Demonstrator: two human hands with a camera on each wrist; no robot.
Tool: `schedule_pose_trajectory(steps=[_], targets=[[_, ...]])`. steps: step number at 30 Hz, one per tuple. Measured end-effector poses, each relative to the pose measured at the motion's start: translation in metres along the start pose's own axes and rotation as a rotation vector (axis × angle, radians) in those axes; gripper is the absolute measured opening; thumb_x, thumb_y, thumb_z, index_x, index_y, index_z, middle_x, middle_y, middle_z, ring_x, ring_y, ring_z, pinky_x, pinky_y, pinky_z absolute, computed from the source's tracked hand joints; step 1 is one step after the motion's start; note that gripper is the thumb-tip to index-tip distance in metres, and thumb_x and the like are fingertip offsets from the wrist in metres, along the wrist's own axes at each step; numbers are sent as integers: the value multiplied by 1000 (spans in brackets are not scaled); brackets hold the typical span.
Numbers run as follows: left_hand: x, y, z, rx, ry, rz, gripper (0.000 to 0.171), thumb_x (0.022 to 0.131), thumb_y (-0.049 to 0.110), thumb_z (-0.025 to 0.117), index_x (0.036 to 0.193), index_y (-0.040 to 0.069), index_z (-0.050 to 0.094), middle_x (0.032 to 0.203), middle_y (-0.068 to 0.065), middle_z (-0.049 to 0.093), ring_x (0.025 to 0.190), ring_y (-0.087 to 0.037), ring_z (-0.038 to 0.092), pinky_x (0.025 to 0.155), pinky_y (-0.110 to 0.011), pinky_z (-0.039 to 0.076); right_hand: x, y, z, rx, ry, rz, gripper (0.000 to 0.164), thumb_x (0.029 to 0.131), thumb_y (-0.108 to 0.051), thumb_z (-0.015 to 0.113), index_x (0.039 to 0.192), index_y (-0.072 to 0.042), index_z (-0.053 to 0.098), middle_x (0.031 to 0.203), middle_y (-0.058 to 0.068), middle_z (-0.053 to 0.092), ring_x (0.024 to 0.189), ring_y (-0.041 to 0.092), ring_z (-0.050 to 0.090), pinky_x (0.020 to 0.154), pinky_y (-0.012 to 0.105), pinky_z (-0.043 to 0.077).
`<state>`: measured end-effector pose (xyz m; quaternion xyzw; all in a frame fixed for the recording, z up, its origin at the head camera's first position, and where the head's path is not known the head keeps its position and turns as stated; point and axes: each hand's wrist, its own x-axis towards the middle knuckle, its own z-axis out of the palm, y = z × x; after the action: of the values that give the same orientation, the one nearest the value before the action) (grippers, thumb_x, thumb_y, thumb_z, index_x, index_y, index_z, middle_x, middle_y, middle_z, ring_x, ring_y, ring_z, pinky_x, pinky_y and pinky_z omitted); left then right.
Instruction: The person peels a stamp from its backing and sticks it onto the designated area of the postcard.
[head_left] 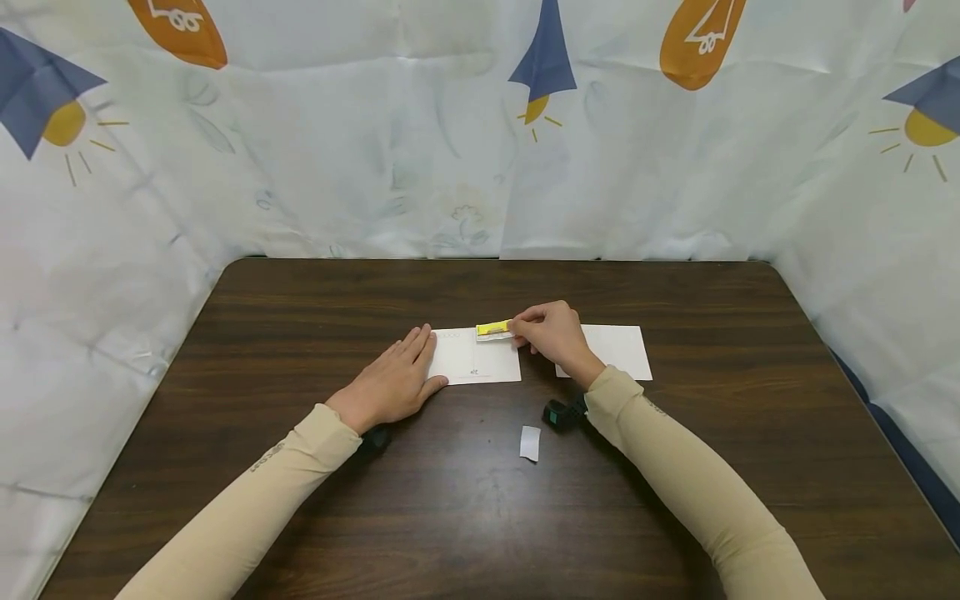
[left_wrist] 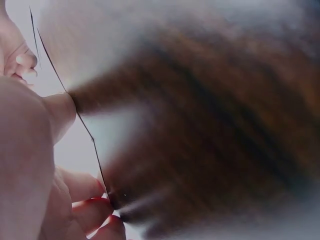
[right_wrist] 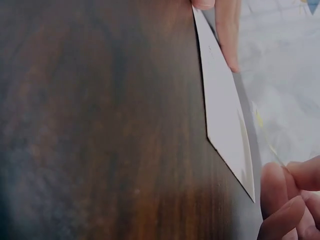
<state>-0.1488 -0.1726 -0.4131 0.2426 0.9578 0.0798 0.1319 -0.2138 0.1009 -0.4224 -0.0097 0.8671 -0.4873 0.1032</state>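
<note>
In the head view a white card (head_left: 459, 367) with faint printed marks lies on the brown table. My left hand (head_left: 392, 379) rests on its left end with straight fingers, the thumb near the lower edge. With thumb and fingertips, my right hand (head_left: 553, 335) pinches the right end of a small yellow-and-white label (head_left: 492, 330), which overlaps the card's top right part. The right wrist view shows the label (right_wrist: 267, 135) edge-on, raised above the card (right_wrist: 222, 105), with my right fingers (right_wrist: 280, 215) around its end.
A second white card (head_left: 618, 350) lies on the table (head_left: 420, 517), partly behind my right wrist. Closer to me is a small white paper piece (head_left: 529, 443). A patterned white curtain (head_left: 337, 167) hangs around the table's back and sides.
</note>
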Motion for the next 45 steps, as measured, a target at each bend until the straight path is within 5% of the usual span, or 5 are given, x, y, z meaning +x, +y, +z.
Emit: schedule_pose_trajectory(steps=[45], targets=[[3, 0, 0, 14, -23, -10, 74, 110, 39, 46, 160, -10, 22, 170, -29, 19, 160, -44, 21, 129, -58, 28, 6, -9, 4, -115, -58, 4, 16, 92, -20, 72, 94, -8, 83, 72, 6, 79, 52, 12, 68, 54, 28, 58]])
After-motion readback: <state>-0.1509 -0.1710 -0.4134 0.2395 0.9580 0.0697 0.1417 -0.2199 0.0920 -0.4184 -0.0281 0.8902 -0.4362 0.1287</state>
